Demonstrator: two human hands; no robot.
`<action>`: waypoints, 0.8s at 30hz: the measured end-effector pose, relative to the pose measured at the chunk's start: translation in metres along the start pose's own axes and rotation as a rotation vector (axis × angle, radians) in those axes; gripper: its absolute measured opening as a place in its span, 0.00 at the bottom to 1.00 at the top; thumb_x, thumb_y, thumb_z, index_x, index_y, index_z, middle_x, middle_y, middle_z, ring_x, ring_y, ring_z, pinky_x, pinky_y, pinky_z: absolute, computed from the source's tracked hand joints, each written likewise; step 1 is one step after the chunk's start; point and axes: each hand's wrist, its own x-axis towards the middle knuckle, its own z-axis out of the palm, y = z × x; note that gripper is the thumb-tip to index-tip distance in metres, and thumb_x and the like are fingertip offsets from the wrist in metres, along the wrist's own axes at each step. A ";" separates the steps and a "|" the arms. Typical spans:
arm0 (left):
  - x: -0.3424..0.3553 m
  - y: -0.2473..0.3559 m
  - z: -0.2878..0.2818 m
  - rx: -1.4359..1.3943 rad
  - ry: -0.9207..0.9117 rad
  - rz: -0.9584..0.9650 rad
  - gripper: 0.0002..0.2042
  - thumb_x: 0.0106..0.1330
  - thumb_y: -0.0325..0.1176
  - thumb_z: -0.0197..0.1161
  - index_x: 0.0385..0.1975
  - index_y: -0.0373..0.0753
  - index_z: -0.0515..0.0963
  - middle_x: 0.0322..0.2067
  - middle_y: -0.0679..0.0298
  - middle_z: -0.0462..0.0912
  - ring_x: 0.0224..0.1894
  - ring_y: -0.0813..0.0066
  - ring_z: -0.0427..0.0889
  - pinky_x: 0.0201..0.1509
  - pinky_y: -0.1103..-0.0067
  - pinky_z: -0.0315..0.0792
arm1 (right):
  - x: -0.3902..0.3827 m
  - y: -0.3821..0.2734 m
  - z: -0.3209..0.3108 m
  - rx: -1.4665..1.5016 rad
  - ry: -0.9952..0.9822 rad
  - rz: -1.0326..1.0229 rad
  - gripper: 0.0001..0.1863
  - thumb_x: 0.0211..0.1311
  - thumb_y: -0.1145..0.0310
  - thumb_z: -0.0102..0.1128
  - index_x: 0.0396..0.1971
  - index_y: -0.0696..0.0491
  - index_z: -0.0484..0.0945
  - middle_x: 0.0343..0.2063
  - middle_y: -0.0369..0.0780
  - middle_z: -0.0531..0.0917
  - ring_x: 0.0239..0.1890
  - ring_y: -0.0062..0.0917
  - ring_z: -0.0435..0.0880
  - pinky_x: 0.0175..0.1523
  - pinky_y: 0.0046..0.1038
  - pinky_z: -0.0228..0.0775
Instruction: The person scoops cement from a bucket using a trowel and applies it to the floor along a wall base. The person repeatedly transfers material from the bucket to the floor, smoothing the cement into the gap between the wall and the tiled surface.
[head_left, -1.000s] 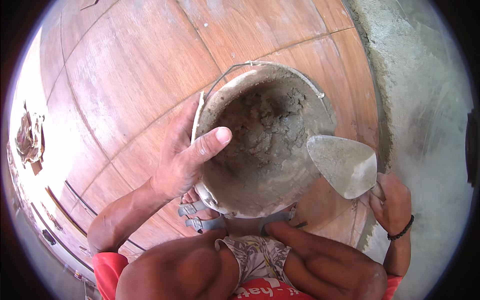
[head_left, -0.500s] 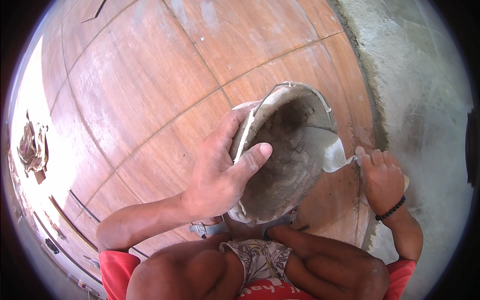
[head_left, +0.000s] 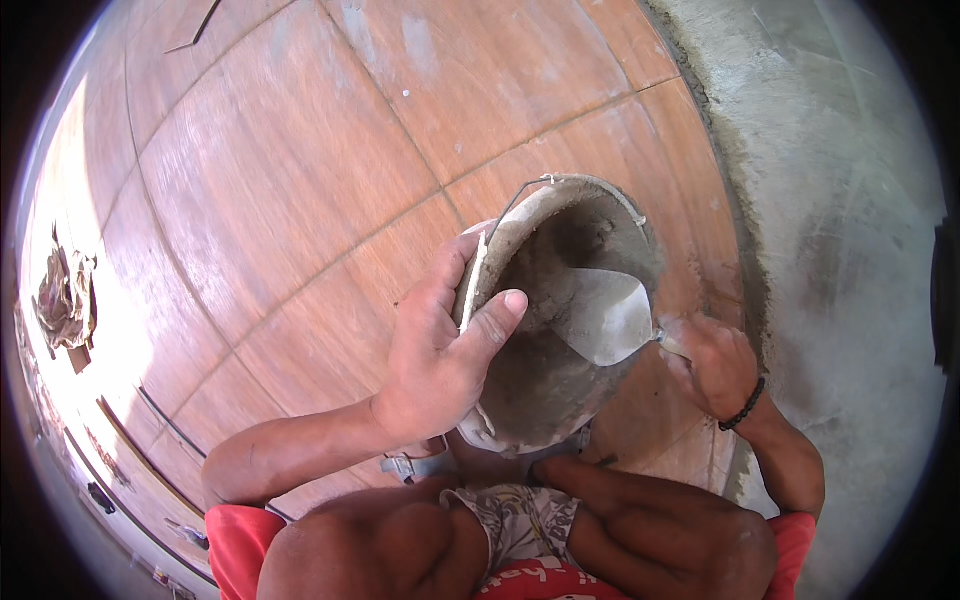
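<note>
A bucket (head_left: 482,425) caked with grey cement is tilted toward me over the floor, its wire handle resting along the far rim. My left hand (head_left: 440,345) grips its left rim, thumb on the inside and fingers around the outer wall. Wet grey mortar (head_left: 530,375) coats the inside and bottom. My right hand (head_left: 715,365) is closed round the handle of a trowel (head_left: 612,318). The trowel's broad metal blade reaches into the bucket, its front part against the mortar.
Wood-look tiles (head_left: 270,170) with dark joints cover the floor ahead and to the left. Along the right runs a rough bare concrete strip (head_left: 830,250). A crumpled brown bundle (head_left: 68,300) lies in bright light at far left, near some long thin strips (head_left: 145,450).
My right hand has moved left with the trowel, bringing the blade further into the bucket and turning its face upward. The bucket, held by my left hand, has shifted slightly left.
</note>
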 end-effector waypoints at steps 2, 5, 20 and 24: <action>-0.001 0.003 -0.005 0.051 -0.015 -0.007 0.23 0.69 0.31 0.60 0.60 0.28 0.65 0.50 0.58 0.77 0.55 0.73 0.73 0.61 0.76 0.65 | -0.002 0.006 0.003 0.101 -0.014 -0.009 0.16 0.51 0.71 0.66 0.41 0.58 0.78 0.27 0.48 0.79 0.31 0.47 0.80 0.36 0.42 0.71; 0.000 0.000 -0.007 0.013 -0.027 -0.026 0.24 0.69 0.34 0.61 0.60 0.28 0.65 0.50 0.58 0.76 0.55 0.74 0.72 0.61 0.76 0.65 | -0.009 0.018 0.019 0.266 0.026 -0.056 0.15 0.49 0.70 0.67 0.38 0.59 0.79 0.25 0.48 0.78 0.29 0.46 0.79 0.34 0.41 0.71; 0.006 0.009 -0.014 0.019 -0.043 -0.084 0.25 0.68 0.38 0.63 0.58 0.29 0.66 0.49 0.59 0.76 0.53 0.75 0.72 0.59 0.76 0.67 | -0.031 0.028 0.059 0.353 0.113 -0.068 0.12 0.49 0.72 0.64 0.34 0.58 0.78 0.26 0.48 0.78 0.27 0.46 0.81 0.31 0.41 0.72; 0.007 0.007 -0.014 -0.038 -0.029 -0.115 0.27 0.68 0.39 0.63 0.60 0.29 0.65 0.52 0.57 0.75 0.56 0.72 0.72 0.61 0.75 0.64 | -0.035 0.040 0.074 0.313 0.229 -0.097 0.14 0.47 0.74 0.64 0.37 0.58 0.79 0.28 0.47 0.80 0.29 0.43 0.82 0.32 0.39 0.75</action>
